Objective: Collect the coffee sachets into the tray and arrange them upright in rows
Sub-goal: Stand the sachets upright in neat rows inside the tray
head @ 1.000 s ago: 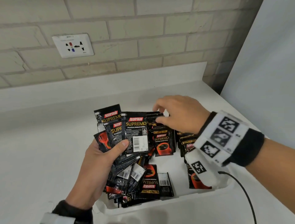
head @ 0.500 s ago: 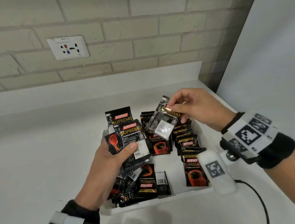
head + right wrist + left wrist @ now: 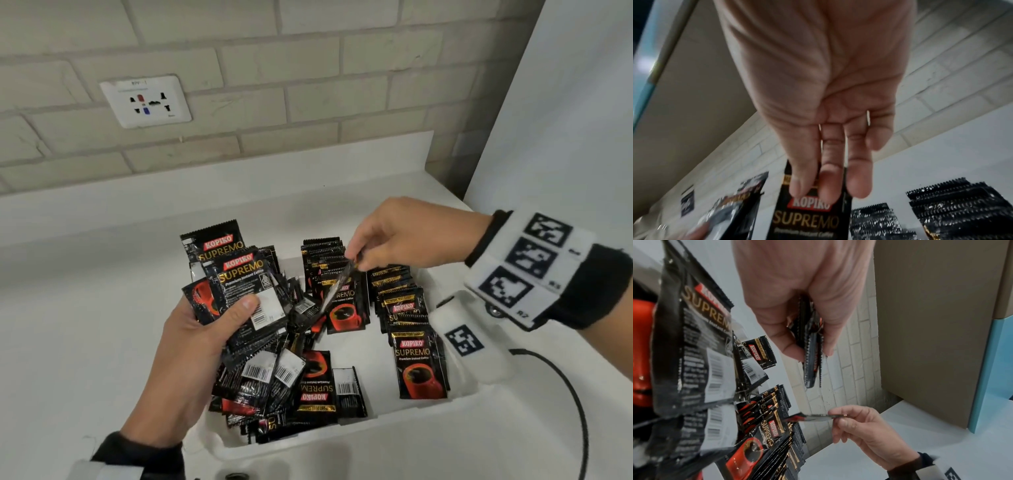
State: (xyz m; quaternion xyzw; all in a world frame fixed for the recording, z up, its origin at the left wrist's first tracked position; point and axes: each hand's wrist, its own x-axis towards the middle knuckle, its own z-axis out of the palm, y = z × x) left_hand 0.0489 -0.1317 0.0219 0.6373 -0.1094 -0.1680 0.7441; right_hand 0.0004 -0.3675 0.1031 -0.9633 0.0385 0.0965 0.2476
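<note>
A white tray [image 3: 424,416] on the counter holds black Kopiko coffee sachets. Two upright rows [image 3: 399,308] stand at its back and right, and a loose pile [image 3: 294,387] lies at its front left. My left hand [image 3: 205,329] grips a fanned bunch of sachets [image 3: 239,284] over the tray's left side, thumb on top; the same bunch [image 3: 810,344] shows edge-on in the left wrist view. My right hand [image 3: 394,240] pinches a single sachet [image 3: 337,287] by its top edge above the back row. In the right wrist view that sachet [image 3: 812,216] hangs from thumb and fingers.
The tray sits on a white counter [image 3: 85,308] against a brick wall with a socket plate [image 3: 145,101]. A white panel [image 3: 565,120] rises at the right. A black cable [image 3: 561,394] runs over the counter by my right wrist.
My right hand lifted one sachet out from the back row, then turned it edge-on and brought it lower over the rows. The left hand kept its bunch, shifting slightly.
</note>
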